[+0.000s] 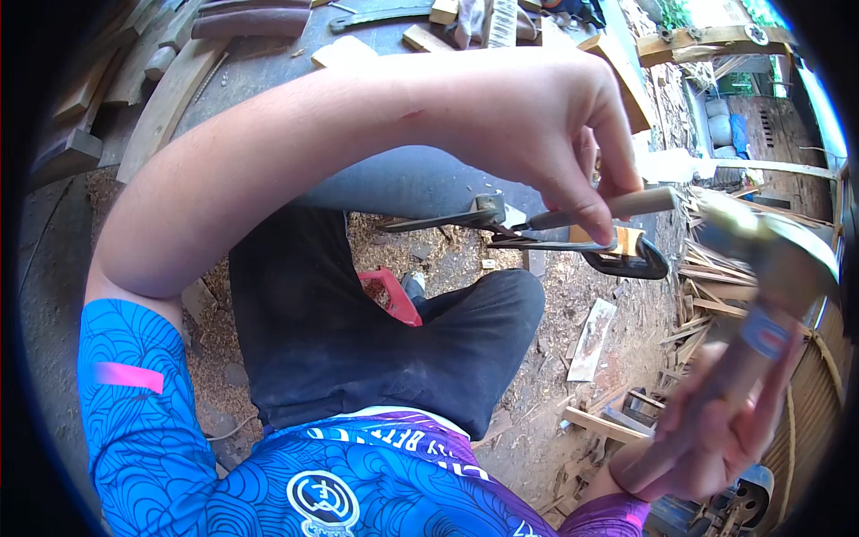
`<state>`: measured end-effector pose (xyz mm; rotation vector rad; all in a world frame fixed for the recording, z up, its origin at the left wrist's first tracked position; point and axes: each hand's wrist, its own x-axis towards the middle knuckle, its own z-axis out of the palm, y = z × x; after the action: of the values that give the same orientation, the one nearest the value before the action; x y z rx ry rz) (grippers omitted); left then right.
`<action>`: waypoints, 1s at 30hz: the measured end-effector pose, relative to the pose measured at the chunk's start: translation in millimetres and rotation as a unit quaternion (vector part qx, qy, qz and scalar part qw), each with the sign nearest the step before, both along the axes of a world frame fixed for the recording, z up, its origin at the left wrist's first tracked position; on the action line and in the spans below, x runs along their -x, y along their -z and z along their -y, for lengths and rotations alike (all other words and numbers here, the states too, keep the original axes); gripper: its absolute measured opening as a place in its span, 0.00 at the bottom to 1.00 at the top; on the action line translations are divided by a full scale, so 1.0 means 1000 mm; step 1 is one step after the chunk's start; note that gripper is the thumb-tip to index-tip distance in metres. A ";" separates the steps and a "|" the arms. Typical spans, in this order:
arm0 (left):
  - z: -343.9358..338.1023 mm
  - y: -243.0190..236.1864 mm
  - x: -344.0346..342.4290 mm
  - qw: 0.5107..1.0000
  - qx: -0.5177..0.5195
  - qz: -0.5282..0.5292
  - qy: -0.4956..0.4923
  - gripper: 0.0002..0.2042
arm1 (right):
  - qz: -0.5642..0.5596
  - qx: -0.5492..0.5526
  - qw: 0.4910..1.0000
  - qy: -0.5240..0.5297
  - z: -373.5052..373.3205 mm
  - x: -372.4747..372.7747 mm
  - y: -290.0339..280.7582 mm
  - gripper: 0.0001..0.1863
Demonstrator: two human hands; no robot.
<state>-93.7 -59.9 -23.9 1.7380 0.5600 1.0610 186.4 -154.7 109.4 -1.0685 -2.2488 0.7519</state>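
My left arm bends across the view, and my left hand (582, 152) pinches the round handle of a chisel (644, 203) between thumb and fingers. The chisel lies almost level, its dark metal end pointing left to a small pale piece by the bench edge. My right hand (716, 430) is wrapped round the wooden shaft of a hammer (774, 259), raised at the right. The hammer head, blurred, is a short way right of the chisel's butt. Just below my left hand is a tool with a black loop handle (637, 262); part of it is hidden.
A dark bench top (394, 179) holds wood blocks (428, 40) and a long metal tool (380, 16). Boards (165, 112) are stacked left. Shavings and a pale offcut (591, 340) litter the ground. A red plastic piece (391, 295) shows between my legs; scrap sticks (716, 277) pile up right.
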 end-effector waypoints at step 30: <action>-0.007 0.002 -0.001 0.997 -0.064 -0.032 -0.015 0.15 | -0.103 -0.025 0.994 0.030 -0.008 -0.009 -0.005 0.40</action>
<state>-92.4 -52.8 -26.0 1.8869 0.5704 1.0863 195.0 -146.3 114.5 -0.9842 -2.0422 0.7416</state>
